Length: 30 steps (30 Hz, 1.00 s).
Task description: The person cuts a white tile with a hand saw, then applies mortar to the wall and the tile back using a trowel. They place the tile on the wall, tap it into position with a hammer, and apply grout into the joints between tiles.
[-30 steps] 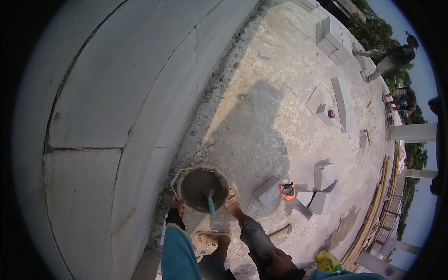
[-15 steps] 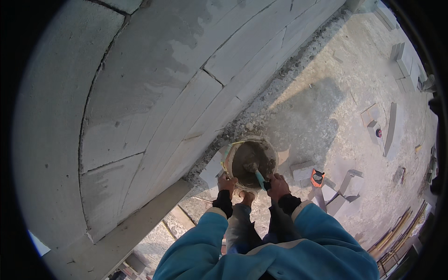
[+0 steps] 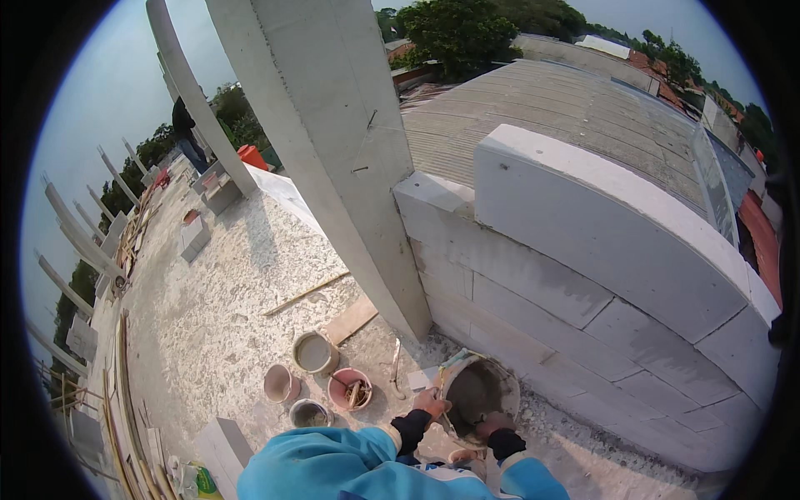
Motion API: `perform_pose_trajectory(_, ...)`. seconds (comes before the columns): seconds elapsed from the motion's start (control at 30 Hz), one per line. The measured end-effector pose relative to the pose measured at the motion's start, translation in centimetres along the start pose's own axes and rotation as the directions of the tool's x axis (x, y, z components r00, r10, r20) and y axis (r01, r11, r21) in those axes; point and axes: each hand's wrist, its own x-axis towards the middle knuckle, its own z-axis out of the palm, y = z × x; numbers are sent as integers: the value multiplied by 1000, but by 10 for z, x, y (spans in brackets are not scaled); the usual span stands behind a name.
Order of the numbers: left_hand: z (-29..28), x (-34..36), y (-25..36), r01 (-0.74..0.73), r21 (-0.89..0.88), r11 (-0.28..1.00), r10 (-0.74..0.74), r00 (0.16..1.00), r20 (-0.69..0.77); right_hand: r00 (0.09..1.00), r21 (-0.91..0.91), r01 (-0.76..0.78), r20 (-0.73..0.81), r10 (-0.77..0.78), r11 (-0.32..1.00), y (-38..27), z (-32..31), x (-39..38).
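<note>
A: Give the arm pose. Clock centre is the bucket (image 3: 512, 390); 12 is the top of view.

B: Blue sleeves (image 3: 375, 444) enter low. The left forearm angles in from 8 o'clock, the right from 5.

A: Left hand (image 3: 432, 404)?

B: At 9 o'clock, fingers curled, gripping the bucket's rim.

A: Right hand (image 3: 496, 425)?

B: At 5 o'clock, knuckles up, over the near edge. Its fingers are hidden; cannot tell whether it grips anything.

A: Bucket position?

B: On the floor, beside the wall (image 3: 533, 271), at 5 o'clock from view centre. Grey mix (image 3: 473, 390) is inside.

A: Beyond it?

B: A pink bucket (image 3: 337, 398) holding sticks, 9 o'clock; wall, 1 to 4; column (image 3: 325, 125), 11; farther, a roof (image 3: 567, 108), toward 12.
</note>
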Motion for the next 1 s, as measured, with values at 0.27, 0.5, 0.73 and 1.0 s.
perform_pose_trajectory(0.27,-92,-42,-20,-59,-49,997,52,990,-132,922,-578,377,156,-355,724,-101,-79,-48)
perform_pose_trajectory(0.5,-153,-48,-30,-124,-38,991,112,966,-234,877,-563,183,-278,-392,806,-171,-36,-34)
perform_pose_trajectory(0.73,-159,-14,-51,-77,-192,978,34,975,-219,817,-468,522,34,-575,713,-181,0,-18)
perform_pose_trajectory(1.0,-183,-29,-42,69,-868,492,-178,984,-22,830,454,546,-175,-530,704,-100,-55,-42)
